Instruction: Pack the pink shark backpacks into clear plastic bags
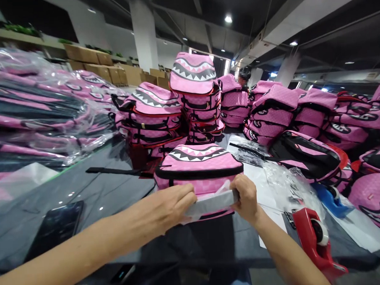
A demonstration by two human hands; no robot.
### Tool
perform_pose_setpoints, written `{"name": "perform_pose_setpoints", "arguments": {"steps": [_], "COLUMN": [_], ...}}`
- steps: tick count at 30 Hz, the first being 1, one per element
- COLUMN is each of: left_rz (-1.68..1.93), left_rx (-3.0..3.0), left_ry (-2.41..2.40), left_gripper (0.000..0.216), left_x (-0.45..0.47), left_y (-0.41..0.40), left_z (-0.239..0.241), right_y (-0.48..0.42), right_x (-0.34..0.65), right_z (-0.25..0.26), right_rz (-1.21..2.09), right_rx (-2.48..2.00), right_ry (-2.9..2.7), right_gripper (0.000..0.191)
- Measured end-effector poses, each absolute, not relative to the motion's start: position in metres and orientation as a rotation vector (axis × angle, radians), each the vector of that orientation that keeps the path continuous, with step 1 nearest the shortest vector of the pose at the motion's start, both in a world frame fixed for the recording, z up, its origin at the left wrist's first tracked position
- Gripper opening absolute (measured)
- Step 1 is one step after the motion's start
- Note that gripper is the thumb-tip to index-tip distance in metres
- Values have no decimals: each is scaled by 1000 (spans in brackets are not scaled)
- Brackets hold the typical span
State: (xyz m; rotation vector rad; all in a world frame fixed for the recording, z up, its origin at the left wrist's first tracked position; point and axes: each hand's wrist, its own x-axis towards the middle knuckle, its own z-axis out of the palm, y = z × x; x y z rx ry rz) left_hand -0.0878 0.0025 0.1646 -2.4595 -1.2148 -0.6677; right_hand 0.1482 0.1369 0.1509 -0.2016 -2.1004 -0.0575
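Note:
A pink backpack (200,161) with a black zip band and a printed shark-tooth mouth lies on the dark table in front of me. Across its near side runs a grey-white strip (210,204), with thin clear film along its edge. My left hand (180,201) is closed on the strip's left end. At the other end, my right hand (245,197) grips it with curled fingers. The strip looks like a band or wrapped strap, but its exact kind is unclear.
Stacks of pink backpacks (196,75) rise behind. Plastic-wrapped backpacks (34,111) fill the left. A dark phone (59,221) lies left. To the right are a red tape dispenser (312,238), a blue tape dispenser (333,201) and clear plastic bags (292,186). A person's head shows far back.

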Motion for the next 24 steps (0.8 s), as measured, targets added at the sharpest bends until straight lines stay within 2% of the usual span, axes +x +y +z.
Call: {"name": "perform_pose_setpoints", "arguments": {"steps": [6, 8, 13, 17, 21, 24], "left_rz": [-819, -846, -751, -745, -841, -827], "left_rx": [-2187, -2096, -2263, -2102, -1882, -1916], "left_ry": [-924, -906, -1121, -980, -1009, -1116], "left_gripper": [30, 30, 20, 24, 20, 18], "left_x": [-100, -90, -66, -74, -79, -67], "left_y": [1, -2, -17, -14, -10, -19], "left_z": [156, 149, 126, 121, 112, 80], "right_y": [132, 133, 131, 122, 121, 126], "right_x": [162, 166, 162, 156, 156, 159], "right_z": [141, 132, 115, 108, 83, 49], "right_rz": [30, -29, -208, -155, -263, -306], "right_rx": [100, 94, -100, -61, -25, -72], "right_ry": [-2451, -2404, -2166, -2322, -2295, -2231], "right_gripper": [13, 3, 16, 4, 13, 22]}}
